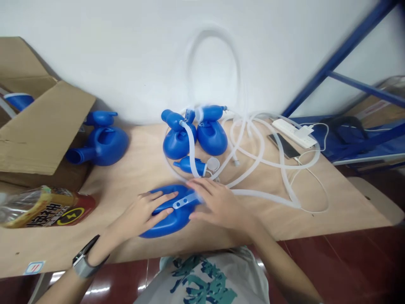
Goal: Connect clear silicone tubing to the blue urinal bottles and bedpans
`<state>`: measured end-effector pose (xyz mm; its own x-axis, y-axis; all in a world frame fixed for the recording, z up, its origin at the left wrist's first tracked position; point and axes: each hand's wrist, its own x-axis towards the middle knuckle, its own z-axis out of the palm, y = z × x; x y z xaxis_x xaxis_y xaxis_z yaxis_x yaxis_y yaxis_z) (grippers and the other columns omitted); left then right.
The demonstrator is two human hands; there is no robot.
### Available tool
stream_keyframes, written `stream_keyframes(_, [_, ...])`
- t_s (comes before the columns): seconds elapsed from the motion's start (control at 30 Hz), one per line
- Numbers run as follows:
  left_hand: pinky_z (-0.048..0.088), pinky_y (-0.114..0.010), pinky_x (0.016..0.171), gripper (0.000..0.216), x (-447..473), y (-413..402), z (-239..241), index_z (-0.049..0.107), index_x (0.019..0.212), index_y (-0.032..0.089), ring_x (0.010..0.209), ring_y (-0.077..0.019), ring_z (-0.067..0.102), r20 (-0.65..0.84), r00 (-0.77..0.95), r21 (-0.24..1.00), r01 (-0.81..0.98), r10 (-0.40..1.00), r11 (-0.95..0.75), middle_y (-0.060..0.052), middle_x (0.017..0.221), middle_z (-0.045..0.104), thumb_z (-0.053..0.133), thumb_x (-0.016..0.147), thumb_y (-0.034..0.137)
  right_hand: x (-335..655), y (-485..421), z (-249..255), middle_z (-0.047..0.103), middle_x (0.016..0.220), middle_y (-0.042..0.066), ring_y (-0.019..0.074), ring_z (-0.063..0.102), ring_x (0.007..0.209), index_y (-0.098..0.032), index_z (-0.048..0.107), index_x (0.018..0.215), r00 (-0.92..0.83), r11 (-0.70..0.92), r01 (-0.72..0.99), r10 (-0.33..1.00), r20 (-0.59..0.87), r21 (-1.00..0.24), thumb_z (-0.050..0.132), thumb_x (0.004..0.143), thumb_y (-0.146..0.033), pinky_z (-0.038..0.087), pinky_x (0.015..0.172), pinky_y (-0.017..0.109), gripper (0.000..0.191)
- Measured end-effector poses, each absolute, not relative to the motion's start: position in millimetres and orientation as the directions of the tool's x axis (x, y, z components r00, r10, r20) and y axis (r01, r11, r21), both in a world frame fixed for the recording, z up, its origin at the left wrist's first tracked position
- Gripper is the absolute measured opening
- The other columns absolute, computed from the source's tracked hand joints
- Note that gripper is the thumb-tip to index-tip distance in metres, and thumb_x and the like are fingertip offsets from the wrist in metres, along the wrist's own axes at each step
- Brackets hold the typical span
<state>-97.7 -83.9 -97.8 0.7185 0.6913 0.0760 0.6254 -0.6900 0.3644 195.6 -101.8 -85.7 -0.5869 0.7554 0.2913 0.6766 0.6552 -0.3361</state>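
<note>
A blue plastic urinal bottle (171, 224) lies on its side on the table's near edge. A pale perforated strap (186, 200) runs along its top. My left hand (144, 213) rests on the bottle's left part, fingers stretched and apart, with the index finger and thumb close to the strap's end. Over the bottle's right end, my right hand (218, 202) curls around the neck and the strap's other end, partly hiding them; it is a little blurred. Just beyond the hands are a loose blue funnel-shaped head (190, 166) and a round white cap (213, 164).
Two more urinal bottles (212, 139) stand by the wall, with clear hoses (257, 156) looping rightward. Another blue bottle (110, 145) sits beside an open cardboard box (38, 139). A drink bottle (47, 207) lies at left; a phone (284, 146) and power strip (292, 133) are at right.
</note>
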Motion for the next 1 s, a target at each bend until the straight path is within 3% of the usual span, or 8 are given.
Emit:
stream_keyframes(0.17, [0.060,-0.037,0.098,0.047,-96,-88,-102,0.058,0.151,0.032,0.112,-0.0258,0.075,0.102,0.696,0.354,0.642,0.710,-0.680,-0.006,0.130,0.076,0.046,0.109,0.049,199,-86,-115,0.075,0.115,0.018,0.0275,0.071,0.098,-0.009,0.065,0.127,-0.611,0.716,0.692,0.650,0.452,-0.093,0.039,0.110,-0.055,0.055,0.072,0.036,0.056])
stream_keyframes(0.27, [0.061,-0.038,0.094,0.048,-95,-90,-105,0.061,0.149,0.030,0.108,-0.0267,0.076,0.100,0.668,0.341,0.673,0.738,-0.656,-0.008,0.128,0.076,0.044,0.110,0.051,192,-80,-123,0.074,0.099,0.014,0.0245,0.069,0.082,-0.009,0.069,0.114,-0.603,0.717,0.696,0.617,0.506,-0.045,0.031,0.112,-0.045,0.048,0.062,0.035,0.052])
stream_keyframes(0.33, [0.061,-0.041,0.094,0.049,-95,-91,-105,0.063,0.147,0.029,0.109,-0.0285,0.075,0.087,0.659,0.354,0.681,0.747,-0.641,-0.010,0.128,0.076,0.042,0.110,0.053,188,-80,-121,0.073,0.093,0.012,0.0232,0.067,0.075,-0.011,0.069,0.112,-0.578,0.672,0.739,0.666,0.470,-0.044,0.030,0.112,-0.044,0.043,0.057,0.034,0.051])
stream_keyframes(0.5, [0.055,-0.043,0.106,0.053,-90,-89,-90,0.063,0.146,0.027,0.124,-0.0303,0.069,-0.001,0.658,0.528,0.639,0.753,-0.558,-0.008,0.141,0.070,0.047,0.106,0.058,189,-87,-108,0.074,0.101,0.011,0.0228,0.070,0.079,-0.015,0.070,0.115,-0.541,0.610,0.783,0.764,0.351,-0.121,0.038,0.110,-0.054,0.041,0.059,0.033,0.051])
stream_keyframes(0.67, [0.056,-0.035,0.100,0.040,-73,-80,-79,0.080,0.114,0.025,0.107,-0.0223,0.071,0.006,0.586,0.657,0.609,0.810,-0.445,-0.006,0.115,0.074,0.048,0.109,0.048,191,-89,-95,0.075,0.118,0.009,0.0222,0.073,0.091,-0.020,0.068,0.127,-0.514,0.570,0.771,0.820,0.251,-0.284,0.046,0.109,-0.051,0.046,0.068,0.032,0.043])
stream_keyframes(0.77, [0.056,-0.036,0.100,0.032,-67,-76,-80,0.082,0.111,0.027,0.108,-0.0219,0.069,0.024,0.590,0.673,0.588,0.807,-0.449,-0.006,0.114,0.069,0.058,0.104,0.048,189,-92,-87,0.074,0.125,0.009,0.0234,0.073,0.099,-0.020,0.065,0.134,-0.469,0.498,0.786,0.866,0.172,-0.365,0.051,0.107,-0.043,0.048,0.073,0.033,0.038])
stream_keyframes(0.87, [0.055,-0.037,0.100,0.034,-63,-74,-80,0.082,0.107,0.027,0.108,-0.0212,0.068,0.031,0.627,0.664,0.569,0.778,-0.485,-0.006,0.115,0.068,0.054,0.107,0.045,186,-96,-84,0.074,0.124,0.009,0.0243,0.073,0.101,-0.019,0.064,0.132,-0.439,0.451,0.794,0.889,0.130,-0.407,0.051,0.106,-0.039,0.048,0.075,0.033,0.035])
stream_keyframes(1.0, [0.056,-0.040,0.094,0.038,-56,-77,-82,0.082,0.112,0.026,0.104,-0.0234,0.067,0.094,0.656,0.567,0.583,0.749,-0.582,-0.008,0.111,0.069,0.048,0.109,0.044,177,-99,-88,0.076,0.109,0.008,0.0256,0.072,0.092,-0.018,0.067,0.114,-0.372,0.415,0.805,0.910,0.185,-0.424,0.060,0.098,-0.061,0.046,0.073,0.033,0.046])
